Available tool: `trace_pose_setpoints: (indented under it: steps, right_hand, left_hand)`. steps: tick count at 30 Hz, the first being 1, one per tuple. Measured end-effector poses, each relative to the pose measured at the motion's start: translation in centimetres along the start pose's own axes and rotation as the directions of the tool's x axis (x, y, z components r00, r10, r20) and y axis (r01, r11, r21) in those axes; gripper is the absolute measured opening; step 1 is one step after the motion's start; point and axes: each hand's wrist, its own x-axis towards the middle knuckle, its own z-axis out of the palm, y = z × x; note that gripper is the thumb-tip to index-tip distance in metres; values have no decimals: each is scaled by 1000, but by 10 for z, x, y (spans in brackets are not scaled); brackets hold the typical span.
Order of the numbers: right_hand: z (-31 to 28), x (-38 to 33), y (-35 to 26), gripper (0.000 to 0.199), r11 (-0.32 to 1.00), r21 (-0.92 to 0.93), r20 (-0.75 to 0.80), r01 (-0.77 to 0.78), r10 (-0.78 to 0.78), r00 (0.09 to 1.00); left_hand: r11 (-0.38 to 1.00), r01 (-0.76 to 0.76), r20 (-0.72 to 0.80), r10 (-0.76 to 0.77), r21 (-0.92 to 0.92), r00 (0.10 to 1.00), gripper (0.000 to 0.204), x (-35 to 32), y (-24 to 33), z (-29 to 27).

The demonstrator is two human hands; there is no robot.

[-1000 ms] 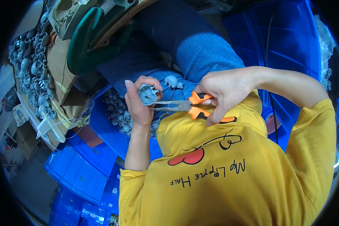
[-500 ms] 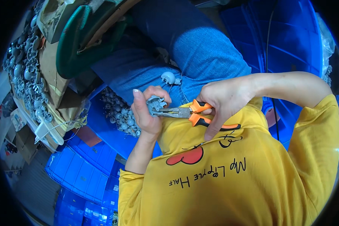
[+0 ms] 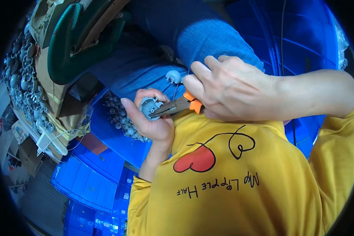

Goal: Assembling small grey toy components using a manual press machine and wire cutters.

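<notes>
My left hand [image 3: 155,126] is closed round a small grey plastic housing [image 3: 147,105], round and hollow, its open side showing ribs inside. In my right hand [image 3: 228,88] are long-nose pliers [image 3: 177,106] with orange and black handles, mostly covered by the fingers. The jaw tips reach into the housing near its lower rim; whether they grip a part of it I cannot tell. Just beyond the hands, a grey domed part [image 3: 173,76] lies on my jeans [image 3: 212,43], partly behind the right hand's knuckles.
Many grey plastic parts [image 3: 23,82] are heaped at the left. A blue bin [image 3: 110,135] beside my leg holds more parts. A dark green metal frame [image 3: 61,55] stands at upper left. Blue crates [image 3: 86,181] are stacked lower left, and a large blue tub [image 3: 310,35] is at right.
The right hand has turned over, knuckles up, with the pliers slanting down to the left. The housing has tilted so its open side faces up, and the jaws now reach into it.
</notes>
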Motion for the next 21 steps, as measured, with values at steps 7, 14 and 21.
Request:
trace_pose_setpoints:
  steps: [7, 14, 21]
  right_hand:
    - [-12, 8, 2, 25, 988, 91, 214, 126, -142, 966]
    - [-17, 13, 7, 34, 653, 539, 791, -533, -174, 587]
    - [-23, 8, 4, 38, 603, 596, 742, -531, -160, 651]
  left_hand:
    - [996, -69, 54, 73, -64, 996, 62, -6, -7, -3]
    - [986, -89, 378, 137, -140, 916, 73, -4, -7, -17]
    - [952, 249, 297, -189, -178, 936, 69, 4, -3, -24]
